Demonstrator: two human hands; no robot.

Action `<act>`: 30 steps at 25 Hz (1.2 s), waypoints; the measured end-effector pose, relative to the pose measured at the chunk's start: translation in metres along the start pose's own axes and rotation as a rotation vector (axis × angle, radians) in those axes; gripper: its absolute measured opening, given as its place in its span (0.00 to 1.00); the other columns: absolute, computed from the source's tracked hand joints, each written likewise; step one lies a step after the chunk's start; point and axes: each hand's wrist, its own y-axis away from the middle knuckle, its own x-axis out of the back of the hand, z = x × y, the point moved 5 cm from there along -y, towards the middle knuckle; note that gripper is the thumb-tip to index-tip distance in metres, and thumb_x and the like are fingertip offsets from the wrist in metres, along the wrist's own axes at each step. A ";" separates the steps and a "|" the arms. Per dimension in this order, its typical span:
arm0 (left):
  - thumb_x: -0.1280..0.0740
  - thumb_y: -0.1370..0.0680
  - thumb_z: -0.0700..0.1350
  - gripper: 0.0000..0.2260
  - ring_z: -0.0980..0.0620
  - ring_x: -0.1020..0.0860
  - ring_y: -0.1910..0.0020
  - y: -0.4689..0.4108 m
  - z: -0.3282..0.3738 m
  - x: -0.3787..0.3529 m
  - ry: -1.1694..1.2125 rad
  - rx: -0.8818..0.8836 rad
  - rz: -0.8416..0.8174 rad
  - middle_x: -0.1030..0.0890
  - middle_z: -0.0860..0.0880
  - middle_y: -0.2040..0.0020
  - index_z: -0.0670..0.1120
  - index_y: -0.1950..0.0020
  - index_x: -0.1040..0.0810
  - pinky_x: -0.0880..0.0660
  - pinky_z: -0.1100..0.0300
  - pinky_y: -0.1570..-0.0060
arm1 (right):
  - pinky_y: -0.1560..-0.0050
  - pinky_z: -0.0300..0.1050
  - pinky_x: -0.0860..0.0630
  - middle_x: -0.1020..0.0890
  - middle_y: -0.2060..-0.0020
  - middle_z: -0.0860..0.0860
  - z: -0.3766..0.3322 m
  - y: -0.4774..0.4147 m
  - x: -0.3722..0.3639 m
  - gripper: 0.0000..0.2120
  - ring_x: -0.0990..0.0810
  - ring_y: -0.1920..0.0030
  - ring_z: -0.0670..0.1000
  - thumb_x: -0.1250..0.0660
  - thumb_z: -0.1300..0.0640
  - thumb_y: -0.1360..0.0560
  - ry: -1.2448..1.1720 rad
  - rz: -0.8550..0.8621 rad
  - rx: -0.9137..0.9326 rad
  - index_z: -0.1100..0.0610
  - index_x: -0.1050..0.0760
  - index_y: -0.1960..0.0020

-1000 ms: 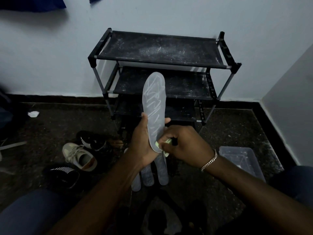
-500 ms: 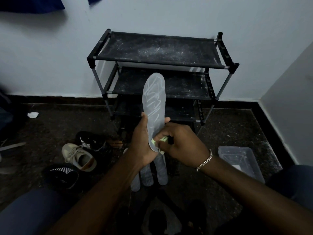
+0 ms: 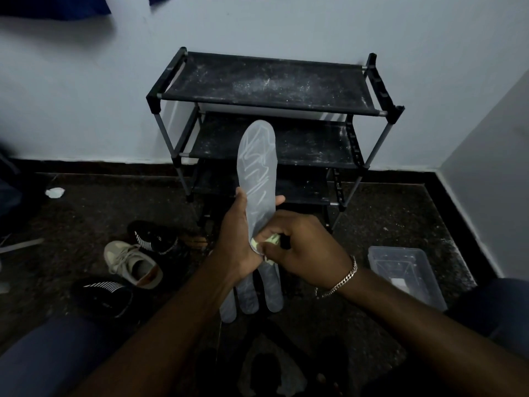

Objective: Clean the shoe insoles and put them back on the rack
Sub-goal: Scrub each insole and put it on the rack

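Nearest the camera, two forearms reach forward over a dark speckled floor (image 3: pixel 86 213). The left hand (image 3: pixel 237 242) wraps its fingers round the lower half of a grey shoe insole (image 3: pixel 259 173), holding it upright with the toe end pointing away, probably so its whole face is open to wiping. The right hand (image 3: pixel 303 247), a chain bracelet (image 3: pixel 343 277) at its wrist, has its fingers curled tight on a pale green cloth (image 3: pixel 272 240), pressed against the heel end of the insole; this looks like the cleaning step in progress.

Just beyond the hands, three more insoles (image 3: pixel 252 293) lie side by side on the floor, seemingly waiting their turn or already done. To the left are a beige sneaker (image 3: pixel 131 263) and two black striped shoes (image 3: pixel 100 296); to the right is a clear plastic box (image 3: pixel 406 270).

Farther off, against the pale wall, stands the black shoe rack (image 3: pixel 266 84), its dusty shelves holding nothing visible, so no insole is back yet.
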 end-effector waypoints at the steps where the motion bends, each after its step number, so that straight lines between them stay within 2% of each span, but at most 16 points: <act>1: 0.53 0.18 0.65 0.33 0.47 0.17 0.52 0.001 0.000 0.000 0.005 0.005 -0.009 0.16 0.42 0.48 0.40 0.42 0.20 0.22 0.49 0.46 | 0.49 0.35 0.23 0.16 0.54 0.46 0.002 0.002 0.001 0.05 0.18 0.53 0.42 0.24 0.62 0.27 -0.013 -0.026 -0.005 0.56 0.14 0.52; 4: 0.52 0.19 0.66 0.35 0.45 0.18 0.49 0.001 0.000 0.000 0.032 0.038 -0.034 0.18 0.39 0.46 0.39 0.37 0.22 0.23 0.46 0.44 | 0.51 0.32 0.23 0.15 0.55 0.46 0.011 -0.001 0.010 0.03 0.17 0.53 0.41 0.24 0.62 0.27 -0.009 -0.019 -0.061 0.56 0.14 0.54; 7: 0.55 0.18 0.65 0.34 0.47 0.18 0.47 -0.002 -0.002 -0.001 0.030 0.025 -0.024 0.19 0.42 0.42 0.39 0.35 0.25 0.22 0.49 0.50 | 0.52 0.33 0.23 0.15 0.57 0.47 0.005 -0.005 0.006 0.02 0.17 0.55 0.42 0.25 0.61 0.27 0.016 0.029 -0.048 0.56 0.15 0.55; 10: 0.53 0.18 0.65 0.33 0.48 0.16 0.51 -0.002 -0.001 -0.001 0.021 0.011 -0.017 0.16 0.43 0.46 0.40 0.38 0.22 0.22 0.51 0.51 | 0.51 0.37 0.21 0.15 0.56 0.46 0.003 -0.002 0.002 0.01 0.17 0.55 0.42 0.25 0.60 0.27 0.005 -0.016 -0.033 0.56 0.15 0.55; 13: 0.52 0.19 0.66 0.34 0.46 0.17 0.52 0.001 -0.001 -0.001 0.028 0.033 -0.028 0.17 0.41 0.49 0.39 0.39 0.21 0.20 0.49 0.49 | 0.52 0.39 0.21 0.15 0.57 0.45 0.012 -0.002 0.008 0.00 0.17 0.56 0.42 0.24 0.59 0.28 0.019 -0.008 -0.098 0.55 0.15 0.57; 16: 0.51 0.18 0.65 0.32 0.47 0.18 0.49 -0.001 0.000 -0.001 0.026 0.007 -0.023 0.18 0.42 0.43 0.41 0.37 0.22 0.20 0.51 0.49 | 0.52 0.36 0.22 0.15 0.58 0.46 0.006 -0.004 0.006 0.01 0.17 0.56 0.42 0.24 0.60 0.28 0.013 0.004 -0.093 0.56 0.15 0.58; 20: 0.52 0.20 0.68 0.30 0.52 0.17 0.54 0.001 -0.003 -0.007 -0.015 0.070 -0.007 0.16 0.49 0.51 0.46 0.44 0.22 0.21 0.55 0.52 | 0.54 0.28 0.26 0.15 0.60 0.46 0.004 -0.004 0.007 0.01 0.17 0.56 0.42 0.25 0.61 0.28 -0.019 0.039 -0.116 0.58 0.15 0.58; 25: 0.53 0.18 0.64 0.33 0.47 0.17 0.47 0.001 0.000 -0.003 0.010 -0.005 0.013 0.18 0.42 0.40 0.38 0.33 0.26 0.21 0.53 0.52 | 0.54 0.29 0.25 0.14 0.60 0.46 0.003 -0.005 0.006 0.01 0.17 0.57 0.41 0.25 0.60 0.27 -0.050 0.049 -0.134 0.58 0.15 0.58; 27: 0.54 0.18 0.63 0.33 0.47 0.18 0.47 0.002 -0.001 -0.004 0.007 0.003 0.003 0.19 0.42 0.42 0.38 0.33 0.26 0.22 0.52 0.51 | 0.55 0.26 0.27 0.14 0.60 0.46 0.004 -0.005 0.008 0.01 0.17 0.56 0.41 0.25 0.61 0.27 -0.038 0.075 -0.142 0.58 0.15 0.58; 30: 0.51 0.17 0.64 0.32 0.45 0.19 0.44 0.003 0.000 -0.002 0.015 -0.043 0.026 0.18 0.41 0.40 0.38 0.34 0.24 0.23 0.50 0.47 | 0.53 0.30 0.24 0.14 0.59 0.46 0.001 -0.004 0.004 0.00 0.17 0.56 0.40 0.24 0.60 0.27 -0.074 -0.008 -0.120 0.57 0.15 0.57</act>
